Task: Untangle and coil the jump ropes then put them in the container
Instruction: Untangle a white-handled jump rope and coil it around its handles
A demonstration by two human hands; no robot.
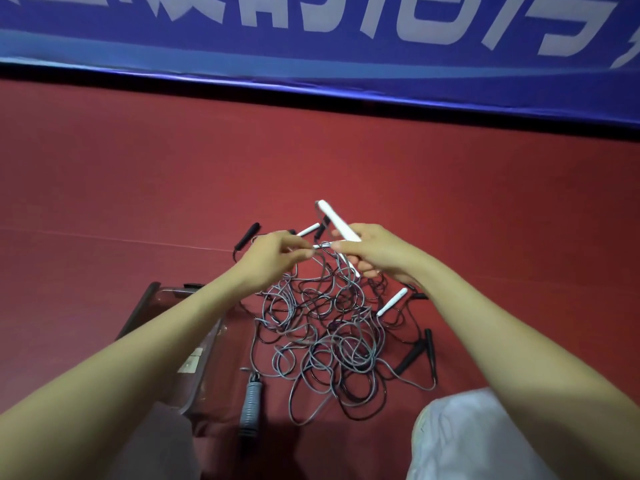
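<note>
The right hand [370, 252] curls its fingers round a long white plastic handle [337, 220], whose free end points up and away over the heap of tangled grey and black jump ropes [329, 337]. A second white stick [348, 266] shows just under those fingers; whether it is gripped too cannot be told. The left hand [273, 258], close beside the right, pinches a thin strand of the heap between thumb and forefinger. Both grips hang above the heap's far edge, and cords droop from them into it. Another white handle [393, 301] lies at the heap's right edge. A slim black handle [246, 235] lies beyond its far left, and two more black handles [412, 356] lie at its right. A grey ribbed handle [250, 400] lies at its near left. Left of the heap sits a clear plastic container with a dark rim [138, 310], partly under the left forearm; a pale label [190, 362] on it is too blurred to read. The heap rests on a red floor [138, 188]. Far beyond it stretches a blue banner [450, 71] with large white characters, cropped at the top and unreadable.
</note>
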